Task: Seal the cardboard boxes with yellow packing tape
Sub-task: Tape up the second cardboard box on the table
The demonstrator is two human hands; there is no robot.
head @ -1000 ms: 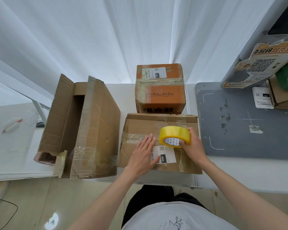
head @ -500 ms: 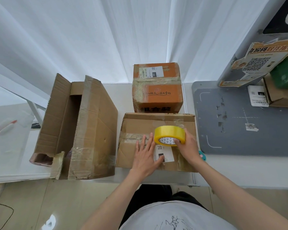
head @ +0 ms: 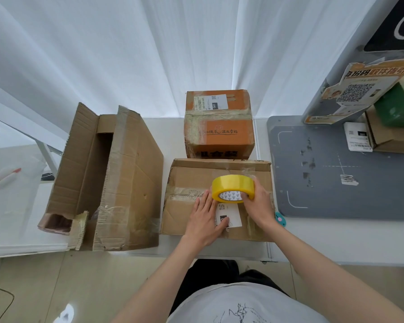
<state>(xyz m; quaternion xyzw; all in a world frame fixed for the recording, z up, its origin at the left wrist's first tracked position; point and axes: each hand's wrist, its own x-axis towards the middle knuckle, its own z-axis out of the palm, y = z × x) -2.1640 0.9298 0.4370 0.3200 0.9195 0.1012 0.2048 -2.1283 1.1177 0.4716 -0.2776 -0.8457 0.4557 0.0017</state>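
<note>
Behind the taped brown box [head: 189, 178] stands an orange box [head: 226, 136], touching.

Your head camera is looking steeply down (wide-angle, close) over the worktop [head: 219, 249], taking in your own forearms.

Right hand [head: 258, 202] covers the far rim of the yellow packing tape roll [head: 233, 188]; whether tape is drawn off it cannot be told. Left hand [head: 205, 220] hides part of the white shipping label [head: 231, 214] and the seam of the flat brown cardboard box [head: 191, 180]. Round teal object [head: 280, 219] mostly hidden behind the right wrist; not identifiable. Green box [head: 399, 106] and black panel with a white ring [head: 399, 22] cut by the right edge. Print on the orange cardboard box [head: 219, 134] too small to read.
</note>
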